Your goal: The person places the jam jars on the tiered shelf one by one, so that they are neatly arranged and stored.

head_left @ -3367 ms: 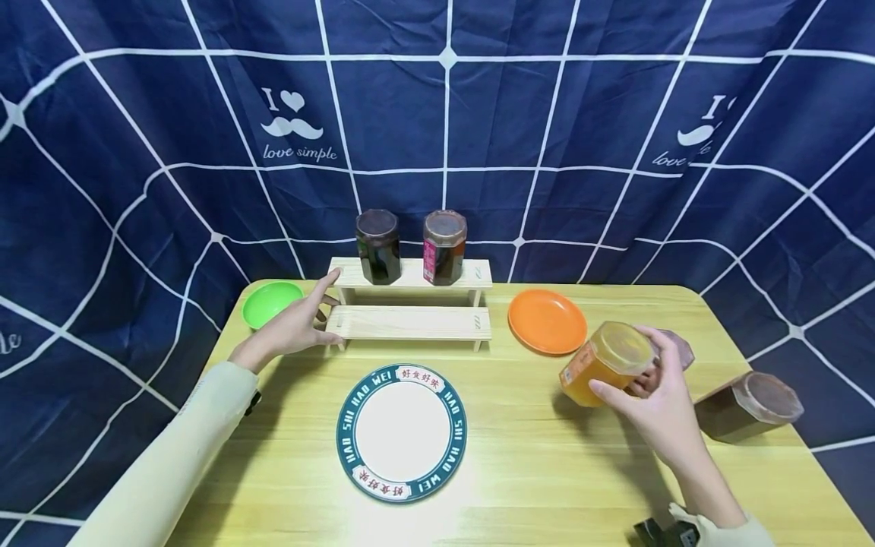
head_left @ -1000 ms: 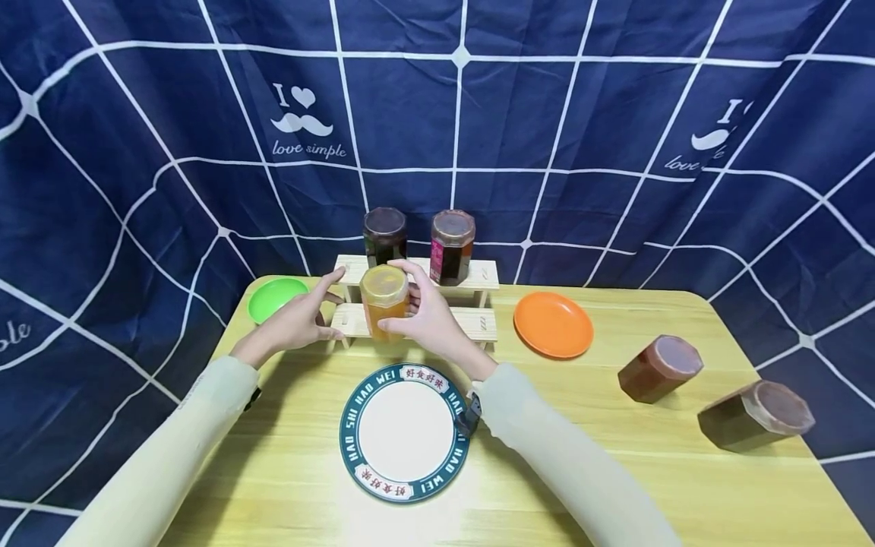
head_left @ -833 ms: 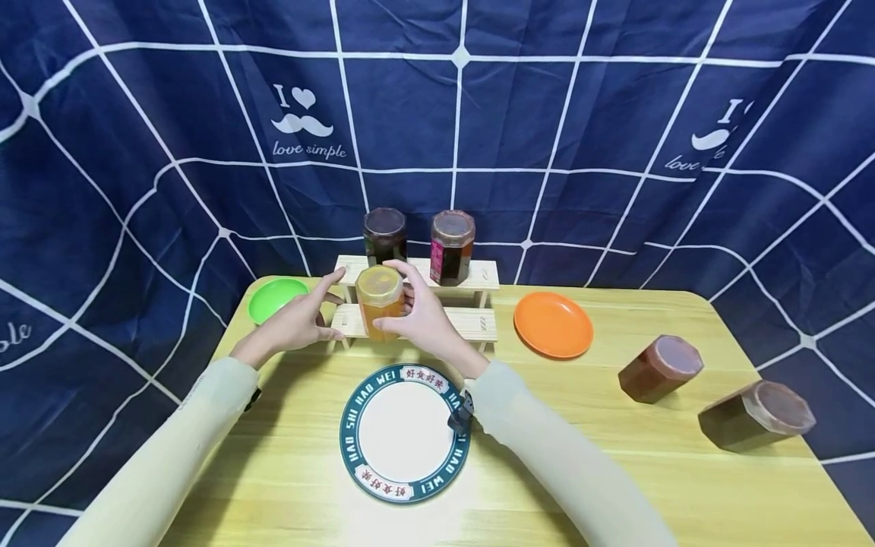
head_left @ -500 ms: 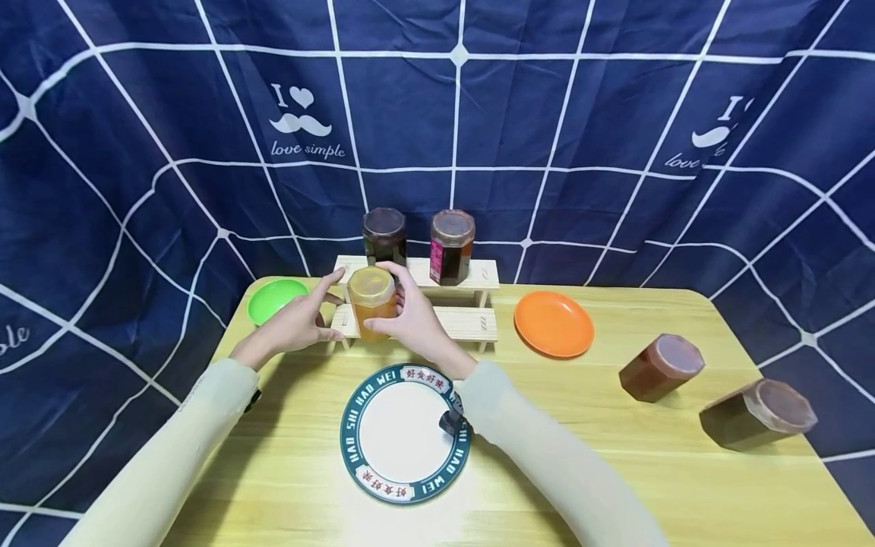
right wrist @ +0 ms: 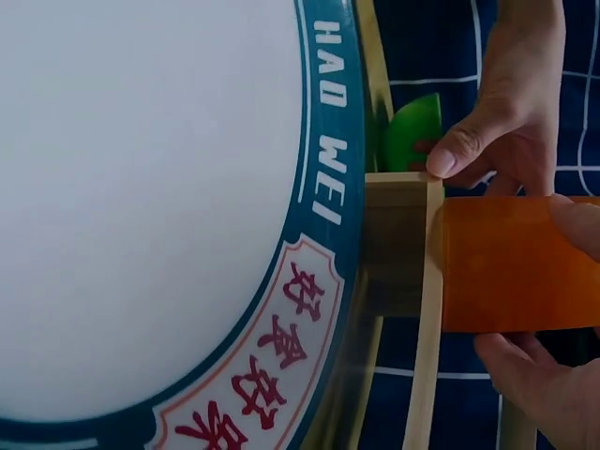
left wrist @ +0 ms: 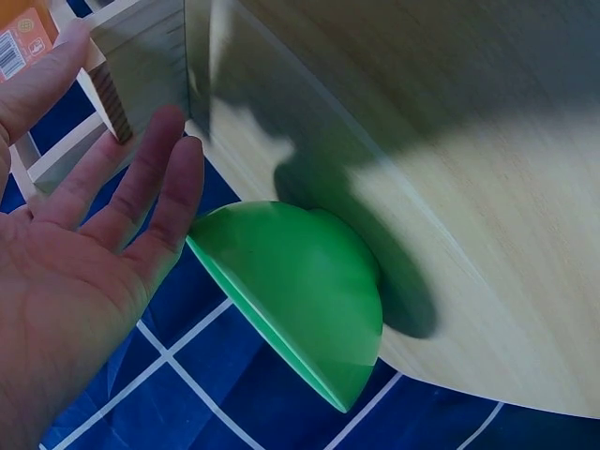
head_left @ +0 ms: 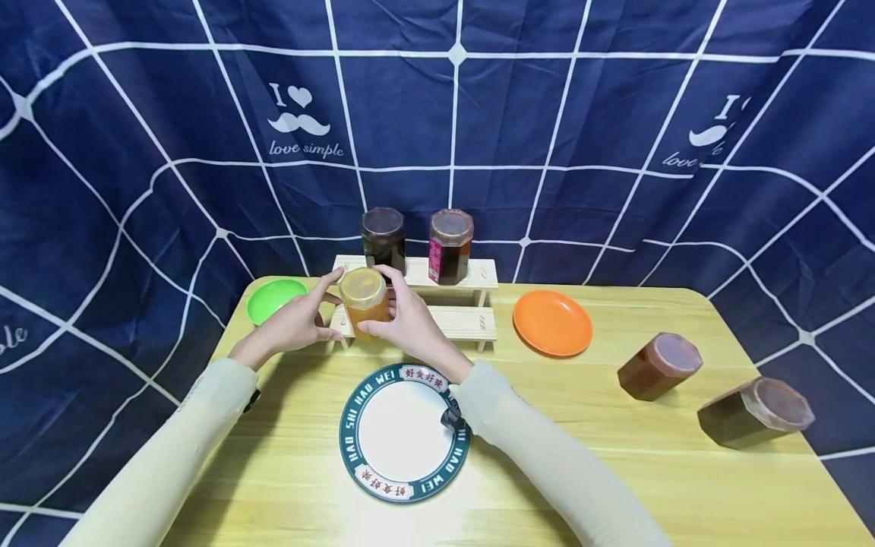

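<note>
In the head view my right hand (head_left: 409,317) grips an octagonal jar with amber contents (head_left: 365,305), fingers behind it and thumb in front. The jar stands upright at the left part of the lower shelf of a two-tier wooden rack (head_left: 465,322). In the right wrist view the jar's base (right wrist: 511,267) meets the shelf. My left hand (head_left: 295,323) touches the rack's left end, thumb at the lower shelf and forefinger at the upper one. Its other fingers (left wrist: 141,187) extend loosely in the left wrist view. Two dark jars, one (head_left: 383,239) left and one (head_left: 450,247) right, occupy the upper shelf.
A green bowl (head_left: 276,298) lies just beyond my left hand. In front of the rack is a white plate with a teal rim (head_left: 350,433), under my right wrist. Right of the rack are an orange plate (head_left: 552,323), a reddish jar (head_left: 658,366) and a brown jar (head_left: 752,412).
My right hand has carried the amber jar from the table's right side to the rack's lower shelf, then a little further left along it. My left hand has stayed at the rack's end.
</note>
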Available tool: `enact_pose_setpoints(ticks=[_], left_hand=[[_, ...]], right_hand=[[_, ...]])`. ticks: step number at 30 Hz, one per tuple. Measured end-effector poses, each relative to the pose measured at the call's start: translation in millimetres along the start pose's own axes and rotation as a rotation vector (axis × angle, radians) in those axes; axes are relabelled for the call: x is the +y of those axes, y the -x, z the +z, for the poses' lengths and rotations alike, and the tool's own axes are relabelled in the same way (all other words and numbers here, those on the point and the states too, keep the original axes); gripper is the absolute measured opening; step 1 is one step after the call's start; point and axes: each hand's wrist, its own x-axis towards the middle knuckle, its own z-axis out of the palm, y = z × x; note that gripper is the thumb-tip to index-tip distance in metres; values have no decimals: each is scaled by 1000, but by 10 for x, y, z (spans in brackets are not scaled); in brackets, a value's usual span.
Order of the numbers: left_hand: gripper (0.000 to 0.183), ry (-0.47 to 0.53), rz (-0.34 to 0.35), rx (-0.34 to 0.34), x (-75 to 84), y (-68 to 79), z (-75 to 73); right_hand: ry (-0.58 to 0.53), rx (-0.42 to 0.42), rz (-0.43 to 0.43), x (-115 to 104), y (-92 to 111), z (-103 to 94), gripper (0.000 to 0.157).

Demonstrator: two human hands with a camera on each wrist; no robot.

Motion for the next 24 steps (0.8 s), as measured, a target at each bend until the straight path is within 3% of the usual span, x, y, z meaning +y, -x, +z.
enact_pose_setpoints(ticks=[6,17,24], left_hand=[[114,-25,-41,-8,44,7,0],[114,-21,-55,-6,42,-5,2],[112,-27,-57,-4,42,-2,-5]], right_hand=[[6,-13,6,2,-10,16,96],[-79,-61,10,63,-47,51,90],[-76,-78,12,58,-50,47,90]])
